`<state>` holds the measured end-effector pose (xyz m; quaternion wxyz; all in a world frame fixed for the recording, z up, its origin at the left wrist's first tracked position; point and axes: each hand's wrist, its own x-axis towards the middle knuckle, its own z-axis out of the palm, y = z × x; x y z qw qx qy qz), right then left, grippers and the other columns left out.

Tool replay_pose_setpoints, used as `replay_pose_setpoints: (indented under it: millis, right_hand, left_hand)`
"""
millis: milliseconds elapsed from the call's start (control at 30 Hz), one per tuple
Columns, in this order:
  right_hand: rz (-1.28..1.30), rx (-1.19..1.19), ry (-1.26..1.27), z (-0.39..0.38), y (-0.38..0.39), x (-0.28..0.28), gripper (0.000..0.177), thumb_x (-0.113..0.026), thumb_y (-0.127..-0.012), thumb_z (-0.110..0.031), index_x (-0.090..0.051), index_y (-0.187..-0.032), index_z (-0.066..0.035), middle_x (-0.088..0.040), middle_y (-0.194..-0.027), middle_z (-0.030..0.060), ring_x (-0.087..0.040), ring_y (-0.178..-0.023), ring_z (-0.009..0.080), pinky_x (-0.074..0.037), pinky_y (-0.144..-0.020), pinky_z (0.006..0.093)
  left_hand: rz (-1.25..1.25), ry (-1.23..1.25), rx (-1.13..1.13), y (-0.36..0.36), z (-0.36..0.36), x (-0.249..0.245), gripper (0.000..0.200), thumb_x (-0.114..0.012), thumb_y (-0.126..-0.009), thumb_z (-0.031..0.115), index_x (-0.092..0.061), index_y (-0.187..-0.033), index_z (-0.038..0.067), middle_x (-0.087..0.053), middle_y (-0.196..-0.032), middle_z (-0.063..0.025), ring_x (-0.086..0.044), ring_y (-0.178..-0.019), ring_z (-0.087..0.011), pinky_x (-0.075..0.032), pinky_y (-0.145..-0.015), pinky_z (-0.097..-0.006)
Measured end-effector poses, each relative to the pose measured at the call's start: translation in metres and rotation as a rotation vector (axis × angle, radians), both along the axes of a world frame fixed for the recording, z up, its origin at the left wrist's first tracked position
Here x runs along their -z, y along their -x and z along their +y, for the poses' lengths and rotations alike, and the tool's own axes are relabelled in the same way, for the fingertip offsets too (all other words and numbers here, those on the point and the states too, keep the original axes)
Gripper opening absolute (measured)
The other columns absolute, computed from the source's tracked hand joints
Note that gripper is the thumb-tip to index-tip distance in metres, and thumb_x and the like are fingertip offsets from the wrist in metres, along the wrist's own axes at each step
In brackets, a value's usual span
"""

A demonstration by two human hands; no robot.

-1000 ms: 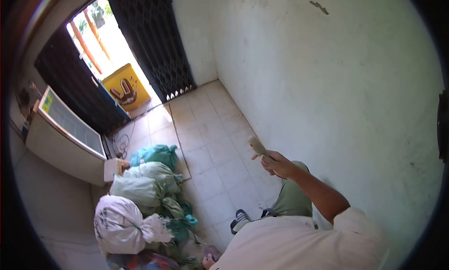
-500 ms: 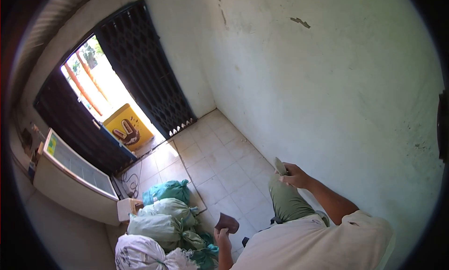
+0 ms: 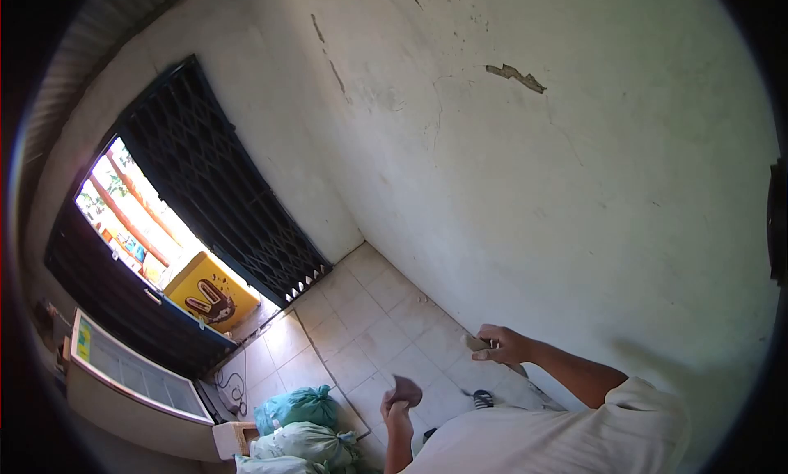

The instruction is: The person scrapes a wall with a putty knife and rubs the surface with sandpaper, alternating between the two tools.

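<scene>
Left hand [image 3: 394,409] grips a curved brown piece [image 3: 408,390] at its lower part, upper edge free. Right hand [image 3: 502,345] grasps a grey-tan object [image 3: 474,343], one rounded end projecting past the fingers. Both held items are raised above the tiled floor [image 3: 353,365], well apart, with open space between. Beyond the left hand, tied bags [image 3: 297,412] border the floor on the left; the plastered wall [image 3: 574,219] bounds it on the right. Open floor runs between these limits to the folding gate [image 3: 217,183], where a yellow box [image 3: 215,293] stands at the doorway.
</scene>
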<state>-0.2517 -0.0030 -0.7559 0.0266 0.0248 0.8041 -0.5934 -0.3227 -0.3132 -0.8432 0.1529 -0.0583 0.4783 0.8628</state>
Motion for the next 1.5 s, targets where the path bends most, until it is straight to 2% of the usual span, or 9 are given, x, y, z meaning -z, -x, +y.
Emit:
replay_pose_setpoints:
  millis: [200,433,600,667,767,867,1067,1233,1500]
  right_hand:
    - [-0.125,0.219,0.074,0.029,0.035,0.023,0.037,-0.072,-0.083,-0.035,-0.061,-0.099,-0.004,-0.060,-0.087,0.0050,-0.058,-0.080,0.0144,-0.047,-0.071,0.0309]
    - [-0.003,0.552,0.497,0.045,0.060,0.062,0.026,-0.068,-0.087,-0.026,-0.062,-0.098,-0.004,-0.060,-0.082,0.0045,-0.058,-0.077,0.0131,-0.047,-0.070,0.0296]
    - [0.238,0.858,0.364,0.037,0.098,0.017,0.018,-0.071,-0.083,-0.012,-0.059,-0.095,-0.005,-0.061,-0.086,0.0050,-0.062,-0.079,0.0148,-0.050,-0.066,0.0281]
    - [0.199,0.925,-0.060,0.031,0.102,0.006,0.025,-0.074,-0.083,-0.020,-0.058,-0.097,-0.007,-0.062,-0.089,0.0037,-0.061,-0.080,0.0128,-0.049,-0.066,0.0267]
    - [0.135,1.002,-0.216,0.014,0.090,0.006,0.031,-0.073,-0.084,-0.030,-0.060,-0.099,-0.007,-0.061,-0.094,0.0043,-0.060,-0.080,0.0137,-0.048,-0.066,0.0280]
    - [0.088,1.092,-0.166,-0.017,0.060,0.015,0.036,-0.073,-0.083,-0.035,-0.061,-0.100,-0.006,-0.061,-0.093,0.0057,-0.060,-0.082,0.0143,-0.049,-0.069,0.0309]
    - [0.010,1.439,-0.094,-0.071,-0.039,0.064,0.032,-0.071,-0.086,-0.032,-0.061,-0.101,-0.006,-0.068,-0.087,0.0038,-0.063,-0.080,0.0119,-0.048,-0.071,0.0276]
    - [0.057,1.638,-0.069,-0.099,-0.148,0.077,0.041,-0.074,-0.080,-0.042,-0.066,-0.097,-0.006,-0.064,-0.090,0.0079,-0.060,-0.079,0.0182,-0.048,-0.069,0.0321]
    - [0.248,1.975,0.046,-0.164,-0.280,0.041,0.038,-0.074,-0.081,-0.029,-0.061,-0.108,-0.006,-0.064,-0.090,0.0054,-0.060,-0.082,0.0140,-0.049,-0.073,0.0286]
  left_hand:
    - [0.129,-0.185,0.155,0.131,0.089,-0.056,0.029,-0.045,-0.068,-0.009,-0.055,-0.092,0.006,-0.062,-0.088,-0.0069,-0.062,-0.080,-0.0190,-0.049,-0.072,-0.0296]
    - [0.664,-0.103,0.257,0.273,0.209,-0.196,0.031,-0.049,-0.089,0.000,-0.055,-0.119,-0.004,-0.059,-0.114,-0.0095,-0.055,-0.106,-0.0182,-0.042,-0.093,-0.0308]
    - [1.260,-0.082,0.353,0.320,0.276,-0.299,0.042,-0.042,-0.091,-0.006,-0.046,-0.133,-0.006,-0.046,-0.136,-0.0184,-0.040,-0.130,-0.0263,-0.031,-0.107,-0.0347]
    - [1.482,-0.149,0.350,0.319,0.301,-0.347,0.046,-0.038,-0.092,-0.008,-0.041,-0.138,-0.006,-0.040,-0.145,-0.0219,-0.033,-0.139,-0.0297,-0.026,-0.113,-0.0366]
    - [1.708,-0.246,0.058,0.317,0.358,-0.395,0.042,-0.038,-0.094,-0.007,-0.044,-0.136,-0.005,-0.040,-0.146,-0.0186,-0.028,-0.140,-0.0363,-0.025,-0.114,-0.0412]
    - [1.777,-0.220,-0.081,0.290,0.404,-0.445,0.054,-0.040,-0.088,-0.005,-0.044,-0.141,0.006,-0.036,-0.150,-0.0133,-0.021,-0.143,-0.0368,-0.008,-0.114,-0.0560]
    - [1.914,-0.033,-0.302,0.189,0.449,-0.507,0.051,-0.043,-0.093,0.008,-0.044,-0.142,0.020,-0.030,-0.154,-0.0062,-0.016,-0.145,-0.0341,0.002,-0.108,-0.0678]
    - [2.007,0.075,-0.364,0.037,0.427,-0.547,0.047,-0.046,-0.097,0.021,-0.041,-0.143,0.025,-0.026,-0.156,-0.0021,-0.016,-0.145,-0.0304,-0.001,-0.109,-0.0690]
    - [2.348,0.007,-0.166,-0.224,0.405,-0.557,0.059,-0.050,-0.095,0.027,-0.028,-0.149,0.024,-0.013,-0.159,-0.0014,-0.007,-0.147,-0.0270,-0.002,-0.112,-0.0667]
